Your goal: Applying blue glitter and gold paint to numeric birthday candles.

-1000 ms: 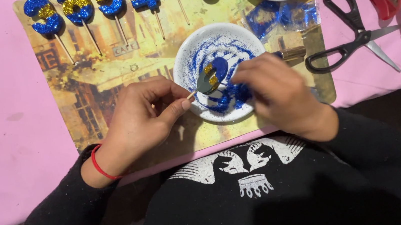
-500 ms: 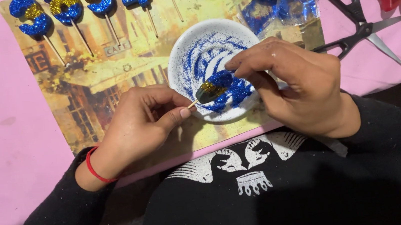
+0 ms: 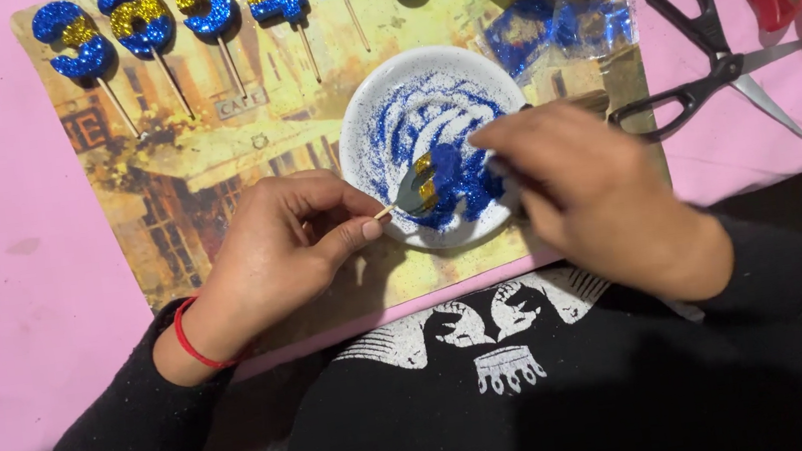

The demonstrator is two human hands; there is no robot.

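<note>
With your left hand (image 3: 282,239) pinching the thin stick of the glittered piece (image 3: 422,185) over the white dish (image 3: 364,124) and your right hand (image 3: 583,185) fingers curled at its far side, a tilt would likely spill blue glitter onto the placemat (image 3: 213,166).

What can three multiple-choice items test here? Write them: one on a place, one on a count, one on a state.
1. Where do the black scissors lie?
A. right of the white dish
B. inside it
C. left of the placemat

2. How many finished glitter pieces on sticks fully show in the top row?
A. one
B. four
C. nine

3. The left hand is
A. flat and open
B. pinching a thin stick
C. holding scissors

Key: 1 A, they rest on pink cloth past the dish; 2 B, four show whole; 3 B, fingers close on the stick.
</note>
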